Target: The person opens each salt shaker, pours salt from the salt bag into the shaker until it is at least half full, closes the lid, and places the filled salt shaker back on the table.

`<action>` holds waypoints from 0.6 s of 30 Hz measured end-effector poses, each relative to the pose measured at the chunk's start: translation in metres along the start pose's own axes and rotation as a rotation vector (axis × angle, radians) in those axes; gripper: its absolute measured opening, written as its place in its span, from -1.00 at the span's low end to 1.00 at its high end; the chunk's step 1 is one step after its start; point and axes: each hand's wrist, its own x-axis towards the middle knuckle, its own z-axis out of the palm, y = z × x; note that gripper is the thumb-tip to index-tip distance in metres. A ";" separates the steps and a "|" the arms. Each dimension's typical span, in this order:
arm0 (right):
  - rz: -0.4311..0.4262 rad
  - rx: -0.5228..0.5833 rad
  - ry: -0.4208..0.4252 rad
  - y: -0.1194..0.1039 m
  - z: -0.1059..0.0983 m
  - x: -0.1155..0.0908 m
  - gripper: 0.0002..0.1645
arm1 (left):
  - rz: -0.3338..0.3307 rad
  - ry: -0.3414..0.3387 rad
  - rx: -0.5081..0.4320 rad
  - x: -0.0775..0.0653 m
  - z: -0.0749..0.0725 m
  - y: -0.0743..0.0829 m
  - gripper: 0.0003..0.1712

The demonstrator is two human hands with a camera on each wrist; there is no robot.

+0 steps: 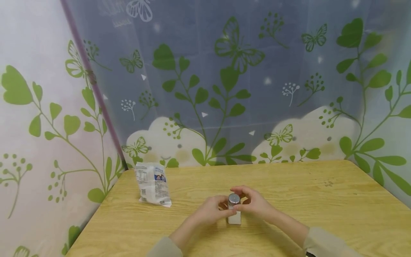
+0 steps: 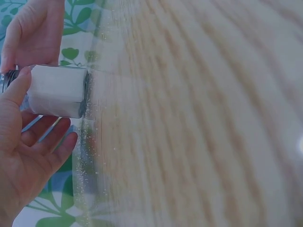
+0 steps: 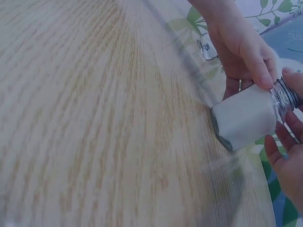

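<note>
A small glass jar [image 1: 234,215] of white powder stands upright on the wooden table [image 1: 321,200], topped by a silver metal cap [image 1: 234,198]. My left hand [image 1: 226,211] holds the jar's body from the left, thumb against the glass. My right hand [image 1: 243,200] curls round the cap from the right. In the left wrist view the jar [image 2: 57,91] lies between my left hand [image 2: 28,156], thumb on its upper part, and my right hand [image 2: 33,33]. The right wrist view shows the jar [image 3: 246,118] with the left hand [image 3: 241,47] behind it and my right hand [image 3: 289,156] at the frame edge.
A white printed plastic packet [image 1: 153,184] lies at the table's far left corner, and part of the packet [image 3: 207,46] shows past the left hand. Leaf-and-butterfly curtains close in the table at the back and on both sides.
</note>
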 end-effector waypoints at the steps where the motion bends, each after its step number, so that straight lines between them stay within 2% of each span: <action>1: -0.012 0.000 -0.009 -0.001 0.000 0.000 -0.48 | 0.001 0.002 0.005 0.000 0.000 0.000 -0.70; 4: -0.034 -0.009 -0.007 -0.001 0.000 0.000 -0.53 | -0.004 0.003 0.006 0.000 0.000 0.000 -0.71; 9: 0.018 -0.006 0.042 -0.003 0.004 0.001 -0.61 | -0.002 -0.006 -0.007 -0.001 0.000 -0.001 -0.70; 14: 0.020 -0.002 0.029 -0.006 0.004 0.001 -0.49 | -0.003 -0.003 -0.010 -0.001 0.000 0.000 -0.72; 18: -0.016 -0.007 0.004 -0.003 0.001 0.000 -0.47 | -0.013 0.000 -0.008 -0.001 0.000 0.001 -0.72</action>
